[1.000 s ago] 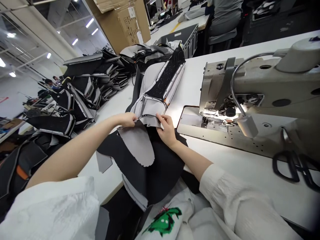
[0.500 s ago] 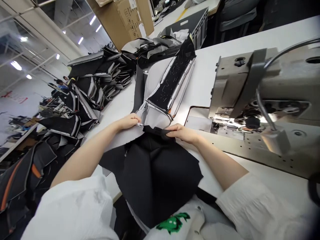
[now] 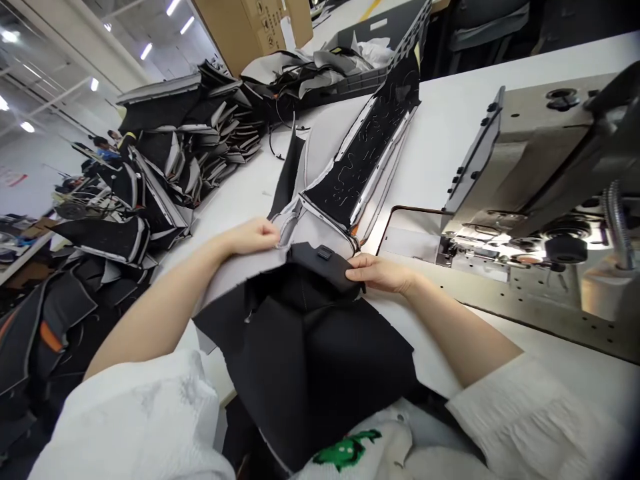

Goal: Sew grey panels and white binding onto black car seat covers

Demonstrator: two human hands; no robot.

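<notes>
A sewn cover of black fabric with a light grey backing (image 3: 320,360) lies across the table edge and hangs toward my lap. My left hand (image 3: 255,237) is closed on the cover's pale seam edge. On the other side, my right hand (image 3: 380,272) pinches the end of a black flap (image 3: 323,263) that bears a small dark rectangular piece. Beyond the hands, the cover's long black panel (image 3: 357,167) with white edge strips and loose thread marks stretches away over the table. What lies beneath the folded flap is hidden.
An industrial sewing machine (image 3: 545,180) stands on the right of the white table (image 3: 465,113). Stacked black and grey pieces (image 3: 190,127) lie at the left. Behind are a dark crate (image 3: 400,40) and a cardboard box (image 3: 235,33). More covers (image 3: 45,327) hang at lower left.
My right hand has shifted right, drawing the black flap flatter, and its small rectangular piece now shows more plainly. My left hand has moved slightly left. The view has turned a little.
</notes>
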